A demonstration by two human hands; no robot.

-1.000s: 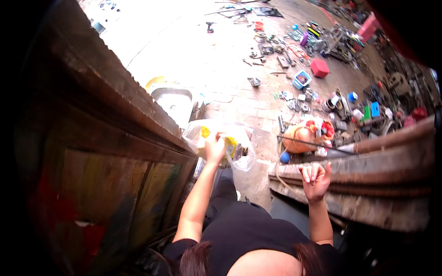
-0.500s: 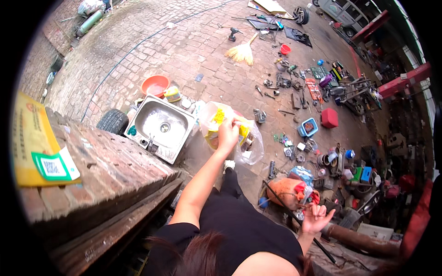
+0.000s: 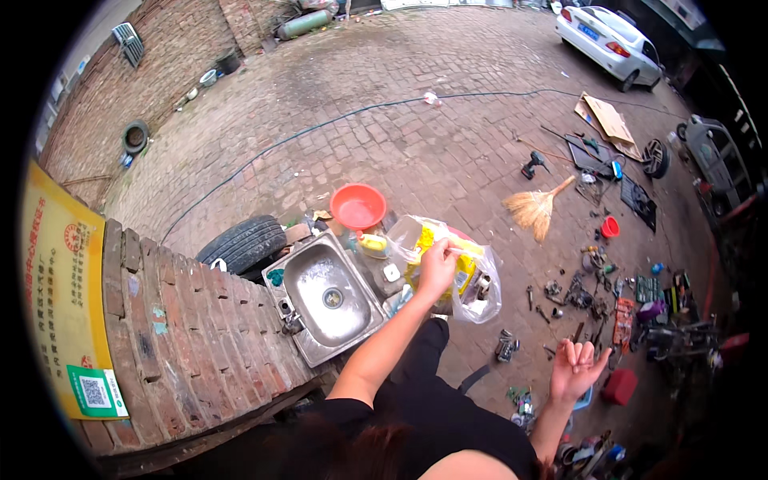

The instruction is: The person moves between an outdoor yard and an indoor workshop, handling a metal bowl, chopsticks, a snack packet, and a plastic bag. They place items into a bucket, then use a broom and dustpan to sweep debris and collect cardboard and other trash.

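Note:
My left hand (image 3: 437, 270) is closed on the gathered top of a clear plastic bag (image 3: 488, 302), which hangs in front of my legs. Yellow packaging (image 3: 462, 280) and some metal-looking pieces show through the bag; the rest of its contents I cannot make out. My right hand (image 3: 573, 374) is raised at the lower right, palm up. Its fingers are loosely bent and apart, with nothing in them. Left of the bag stands a stainless steel sink (image 3: 324, 288), and a yellow container (image 3: 373, 242) lies between the sink and the bag.
A brick wall (image 3: 192, 328) with a yellow sign (image 3: 68, 288) runs along the left. Near the sink are a tire (image 3: 244, 242) and an orange basin (image 3: 358, 206). Ahead lie a straw broom (image 3: 534, 210), a drill (image 3: 534, 165) and a long hose (image 3: 320, 126). Tools and parts cover the right; a white car (image 3: 612, 40) stands far off.
The view has swung leftward and up, bringing the white car into sight. My left hand still holds the bag, now farther right in the picture. My right hand stays raised and empty.

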